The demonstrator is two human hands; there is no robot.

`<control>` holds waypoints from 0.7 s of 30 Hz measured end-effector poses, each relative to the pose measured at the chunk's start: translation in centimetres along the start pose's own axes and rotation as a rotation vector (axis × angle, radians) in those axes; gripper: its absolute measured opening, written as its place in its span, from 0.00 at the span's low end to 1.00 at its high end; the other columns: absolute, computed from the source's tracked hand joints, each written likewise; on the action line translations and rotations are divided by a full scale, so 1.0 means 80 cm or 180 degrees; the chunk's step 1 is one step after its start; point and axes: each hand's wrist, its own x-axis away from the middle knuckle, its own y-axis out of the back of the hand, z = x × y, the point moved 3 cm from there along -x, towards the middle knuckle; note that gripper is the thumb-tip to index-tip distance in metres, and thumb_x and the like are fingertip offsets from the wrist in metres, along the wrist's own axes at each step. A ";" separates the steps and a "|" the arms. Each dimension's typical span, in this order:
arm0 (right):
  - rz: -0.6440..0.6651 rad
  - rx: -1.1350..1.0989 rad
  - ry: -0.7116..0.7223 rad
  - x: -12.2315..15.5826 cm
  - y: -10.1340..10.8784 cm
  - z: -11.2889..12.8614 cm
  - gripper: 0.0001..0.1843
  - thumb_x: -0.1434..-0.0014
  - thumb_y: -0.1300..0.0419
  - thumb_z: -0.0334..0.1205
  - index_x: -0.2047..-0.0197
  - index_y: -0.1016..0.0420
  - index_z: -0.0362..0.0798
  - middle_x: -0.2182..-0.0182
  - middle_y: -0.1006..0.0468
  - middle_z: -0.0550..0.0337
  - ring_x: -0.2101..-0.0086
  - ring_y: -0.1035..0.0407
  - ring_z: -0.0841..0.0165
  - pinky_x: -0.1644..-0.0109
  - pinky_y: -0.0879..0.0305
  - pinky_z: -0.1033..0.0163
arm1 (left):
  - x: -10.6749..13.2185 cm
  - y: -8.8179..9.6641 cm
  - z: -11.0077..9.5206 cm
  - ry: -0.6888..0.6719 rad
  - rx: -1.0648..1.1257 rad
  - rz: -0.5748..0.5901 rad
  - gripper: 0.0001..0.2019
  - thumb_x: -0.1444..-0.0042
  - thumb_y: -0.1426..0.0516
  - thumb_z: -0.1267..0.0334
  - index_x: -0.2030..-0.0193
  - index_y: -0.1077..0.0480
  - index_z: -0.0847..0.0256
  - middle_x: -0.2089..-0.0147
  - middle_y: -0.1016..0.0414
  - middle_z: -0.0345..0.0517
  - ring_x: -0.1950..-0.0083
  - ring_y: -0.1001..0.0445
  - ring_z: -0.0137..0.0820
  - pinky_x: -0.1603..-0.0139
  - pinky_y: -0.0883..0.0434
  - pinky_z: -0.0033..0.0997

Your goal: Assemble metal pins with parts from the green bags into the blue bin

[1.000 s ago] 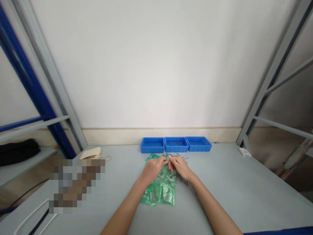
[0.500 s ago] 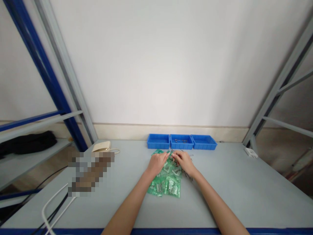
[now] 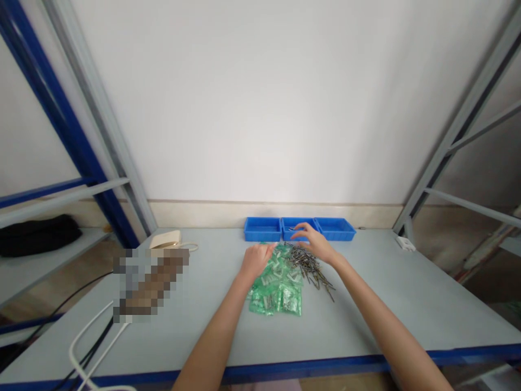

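Note:
My left hand [image 3: 256,259] is closed at the upper left of a heap of green plastic bags [image 3: 290,297], its thumb and fingers pressed together. What sits between those fingertips is too small to make out. Several bags hold small metal pieces. My right hand [image 3: 316,243] hovers over the front of the middle blue bin [image 3: 288,235], fingers curved and apart, with nothing visible in them. Beneath and in front of it, thin metal rods [image 3: 311,267] lie in a loose pile touching the bags' right side. The hand partly hides this bin and the few metal pieces inside.
Flanking the middle bin are a left blue bin [image 3: 262,234] and a right blue bin [image 3: 337,234], near the wall. A cream-coloured box [image 3: 166,239] with a cable stands on the left. At the right back lies a small white object [image 3: 405,244]. White cables [image 3: 101,353] cross the front left.
My right hand has parted from my left, moving up and away towards the middle bin, and its fingers have opened. More of the rod pile shows. The view has shifted slightly.

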 end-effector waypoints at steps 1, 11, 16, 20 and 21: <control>0.0184 0.0109 0.0287 0.014 -0.008 0.010 0.11 0.43 0.42 0.34 0.57 0.25 0.53 0.48 0.33 0.56 0.52 0.35 0.67 0.49 0.38 0.62 | 0.000 0.000 -0.004 -0.0055 -0.0026 0.0040 0.27 0.33 0.60 0.55 0.73 0.27 0.62 0.72 0.23 0.46 0.67 0.26 0.33 0.66 0.39 0.27; 0.0588 0.0686 0.1015 0.045 -0.043 0.042 0.05 0.41 0.46 0.32 0.68 0.30 0.45 0.66 0.27 0.55 0.66 0.33 0.67 0.60 0.38 0.61 | 0.003 -0.011 -0.011 -0.0354 -0.0123 0.0158 0.23 0.33 0.60 0.57 0.68 0.28 0.61 0.66 0.22 0.47 0.63 0.24 0.34 0.63 0.35 0.27; -0.0298 -0.1576 -0.0031 0.031 -0.031 0.024 0.04 0.48 0.41 0.37 0.68 0.31 0.48 0.74 0.28 0.63 0.75 0.35 0.72 0.69 0.39 0.66 | 0.002 -0.011 -0.008 -0.0604 0.0202 -0.0424 0.17 0.36 0.53 0.54 0.48 0.38 0.62 0.57 0.25 0.48 0.57 0.25 0.34 0.58 0.30 0.31; -0.0625 -0.2152 -0.0321 0.010 -0.040 0.011 0.13 0.43 0.48 0.50 0.65 0.35 0.48 0.76 0.27 0.61 0.77 0.31 0.70 0.74 0.37 0.65 | 0.004 -0.012 -0.019 -0.1155 0.0145 -0.0926 0.21 0.39 0.48 0.53 0.44 0.42 0.63 0.50 0.30 0.53 0.49 0.29 0.37 0.51 0.30 0.37; -0.0675 -0.2295 -0.0372 0.006 -0.044 0.009 0.16 0.44 0.48 0.53 0.65 0.35 0.48 0.75 0.26 0.60 0.75 0.29 0.68 0.74 0.35 0.64 | 0.004 -0.013 -0.021 -0.1236 0.0064 -0.0941 0.19 0.39 0.48 0.55 0.45 0.42 0.62 0.51 0.29 0.52 0.50 0.28 0.36 0.52 0.30 0.37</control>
